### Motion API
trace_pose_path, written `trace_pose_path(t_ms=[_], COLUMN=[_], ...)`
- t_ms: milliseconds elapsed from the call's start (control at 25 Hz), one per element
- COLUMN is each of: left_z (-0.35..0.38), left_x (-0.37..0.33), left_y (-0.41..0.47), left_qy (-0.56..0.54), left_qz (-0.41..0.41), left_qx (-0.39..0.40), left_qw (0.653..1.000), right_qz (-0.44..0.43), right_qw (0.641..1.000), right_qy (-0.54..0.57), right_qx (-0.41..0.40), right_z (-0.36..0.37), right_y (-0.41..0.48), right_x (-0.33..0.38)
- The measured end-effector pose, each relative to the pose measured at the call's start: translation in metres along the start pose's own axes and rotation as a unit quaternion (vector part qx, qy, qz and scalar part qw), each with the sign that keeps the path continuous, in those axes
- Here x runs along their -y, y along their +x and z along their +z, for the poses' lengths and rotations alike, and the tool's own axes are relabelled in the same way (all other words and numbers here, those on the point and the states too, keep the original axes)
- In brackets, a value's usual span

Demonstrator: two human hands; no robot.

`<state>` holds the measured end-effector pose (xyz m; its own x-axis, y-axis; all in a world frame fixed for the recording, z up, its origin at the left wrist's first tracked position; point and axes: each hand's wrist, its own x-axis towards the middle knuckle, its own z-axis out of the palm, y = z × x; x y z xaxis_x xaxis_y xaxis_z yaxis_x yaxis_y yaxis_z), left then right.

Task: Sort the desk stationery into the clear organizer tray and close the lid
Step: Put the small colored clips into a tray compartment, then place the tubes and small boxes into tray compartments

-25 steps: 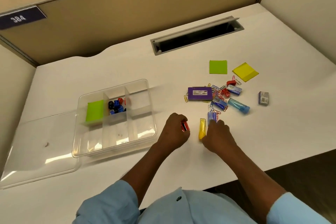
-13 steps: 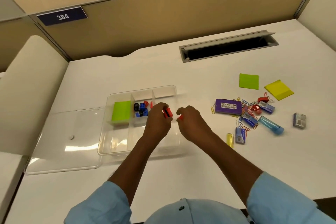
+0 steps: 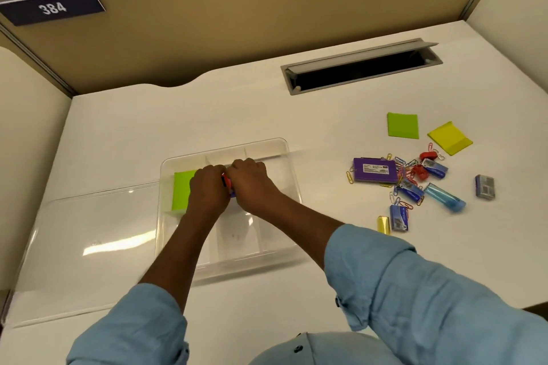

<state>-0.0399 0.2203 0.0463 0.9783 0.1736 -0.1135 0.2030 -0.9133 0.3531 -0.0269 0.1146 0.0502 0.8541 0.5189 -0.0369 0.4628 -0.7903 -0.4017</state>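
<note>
In the head view my hands meet knuckles-up over the clear organizer tray, left of centre in the frame, above its middle rear compartment. My left hand is curled and pinches a small red clip in the gap between the hands. My right hand is curled close against it, and I cannot tell whether it holds anything. The drop looks straight down, just right of the green sticky pad in the next compartment. The loose pile of stationery lies well apart at centre right, nearer my right hand, and the lid lies flat at lower left.
</note>
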Motion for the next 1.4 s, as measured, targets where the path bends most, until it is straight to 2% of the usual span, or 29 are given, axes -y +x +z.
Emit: trace_pose_path(t_ms=[320,560,680,800,960,1120,1240,1400], left_z=[0.007,0.005,0.008,0.015,0.038,0.063,0.075,0.085], left_x=[-0.006,-0.040,-0.065,-0.099,-0.139,-0.171,-0.189,-0.196], left_y=[0.006,-0.001,-0.006,-0.017,-0.033,-0.040,-0.039,-0.039], left_qy=[-0.012,-0.050,-0.094,-0.108,-0.111,-0.103,-0.096,-0.109], left_qz=[0.002,0.028,0.065,0.148,0.214,0.252,0.235,0.202], left_qx=[-0.013,-0.062,-0.061,-0.039,0.005,0.052,0.085,0.099], left_qw=[1.000,0.996,0.992,0.982,0.971,0.961,0.963,0.968], right_qz=[0.013,0.059,0.088,0.176,0.291,0.288,0.282,0.273], right_qw=[1.000,0.984,0.975,0.976,0.955,0.951,0.952,0.957], right_qy=[0.025,0.101,0.098,0.037,-0.061,-0.110,-0.100,-0.082], right_qx=[-0.011,-0.136,-0.177,-0.123,-0.016,0.035,0.059,0.047], right_z=[0.004,-0.024,-0.044,-0.061,-0.065,-0.063,-0.057,-0.049], right_y=[0.002,-0.020,-0.031,-0.043,-0.075,-0.103,-0.111,-0.113], right_x=[-0.010,-0.049,-0.085,-0.128,-0.183,-0.225,-0.242,-0.254])
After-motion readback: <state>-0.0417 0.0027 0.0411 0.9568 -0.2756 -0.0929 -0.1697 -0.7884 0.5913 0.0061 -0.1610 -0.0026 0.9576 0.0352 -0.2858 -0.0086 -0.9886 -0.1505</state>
